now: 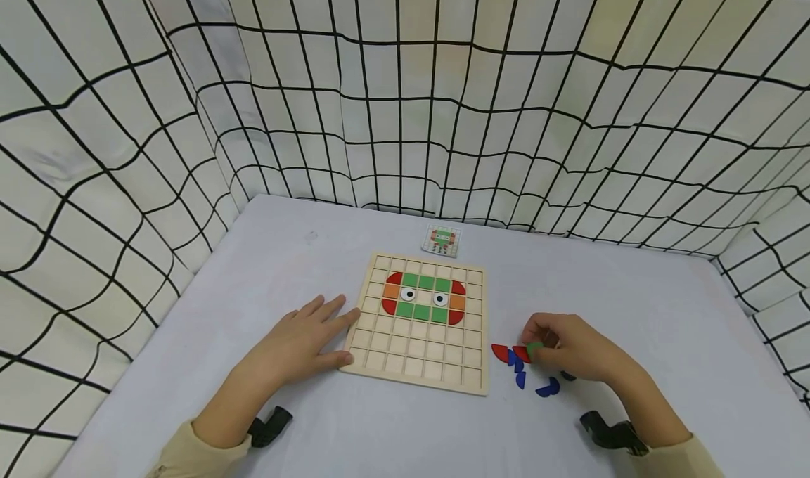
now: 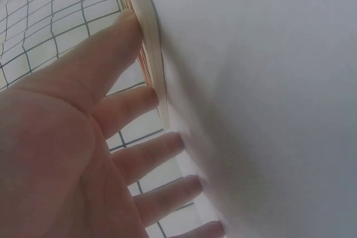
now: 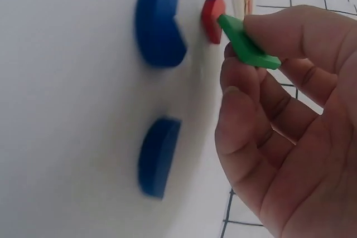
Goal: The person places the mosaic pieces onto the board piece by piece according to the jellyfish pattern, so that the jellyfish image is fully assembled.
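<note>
A wooden grid board [image 1: 392,344] lies on the table with red, orange and green tiles and two eye pieces forming a band across its upper part. My left hand [image 1: 304,341] rests at the board's left edge, fingers spread, thumb and a finger touching the rim; in the left wrist view the thumb [image 2: 95,54] lies against that edge. To the right of the board, my right hand [image 1: 569,344] pinches a green square tile [image 3: 245,45] between thumb and fingers, above the loose pieces. Red quarter-round pieces [image 1: 500,352] and several blue pieces [image 1: 521,379] lie beneath and beside it.
Behind the board lies a small pattern card [image 1: 441,240] with a similar coloured figure. White cloth covers the table [image 1: 304,253], and black-lined netting [image 1: 405,112] rises along its back and sides. Each wrist wears a black strap device [image 1: 607,432].
</note>
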Motion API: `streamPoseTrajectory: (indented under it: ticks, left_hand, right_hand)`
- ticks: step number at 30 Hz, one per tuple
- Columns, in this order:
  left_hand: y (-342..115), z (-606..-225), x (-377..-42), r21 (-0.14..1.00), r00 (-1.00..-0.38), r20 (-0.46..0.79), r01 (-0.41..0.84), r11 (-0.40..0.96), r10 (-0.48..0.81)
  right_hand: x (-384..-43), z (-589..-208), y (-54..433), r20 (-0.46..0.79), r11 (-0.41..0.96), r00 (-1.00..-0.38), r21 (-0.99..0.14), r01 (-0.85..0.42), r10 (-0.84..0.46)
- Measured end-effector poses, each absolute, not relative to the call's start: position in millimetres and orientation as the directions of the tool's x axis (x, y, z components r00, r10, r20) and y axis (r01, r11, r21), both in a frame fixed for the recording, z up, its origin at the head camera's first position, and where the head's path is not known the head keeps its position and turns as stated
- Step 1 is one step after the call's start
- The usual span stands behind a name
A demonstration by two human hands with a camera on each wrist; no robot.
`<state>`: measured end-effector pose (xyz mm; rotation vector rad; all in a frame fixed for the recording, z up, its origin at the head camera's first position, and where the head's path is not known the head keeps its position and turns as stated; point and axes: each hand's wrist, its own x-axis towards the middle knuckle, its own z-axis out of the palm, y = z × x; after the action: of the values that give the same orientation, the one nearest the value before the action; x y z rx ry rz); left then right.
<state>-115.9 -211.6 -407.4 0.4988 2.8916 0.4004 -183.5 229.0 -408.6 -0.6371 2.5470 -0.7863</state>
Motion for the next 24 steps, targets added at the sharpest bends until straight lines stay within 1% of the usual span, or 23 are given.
streamPoseTrajectory:
  ticks: [10, 17, 24]
  left_hand:
    - [-211.3, -406.4, -115.4, 0.295, -0.926, -0.128, 0.306, 0.905, 0.355]
    - [-211.5, -408.4, -116.3, 0.288, -0.926, -0.125, 0.309, 0.906, 0.356]
    - [-211.6, -408.7, -116.2, 0.284, -0.928, -0.119, 0.31, 0.907, 0.354]
  right_hand:
    - [-186.2, -405.8, 212.4, -0.201, 0.678, -0.802, -0.667, -0.308, -0.562]
    - [-187.8, -409.6, 199.0, -0.202, 0.651, -0.796, -0.702, -0.289, -0.571]
    - [-191.2, -409.9, 186.1, -0.15, 0.598, -0.78, -0.733, -0.324, -0.607]
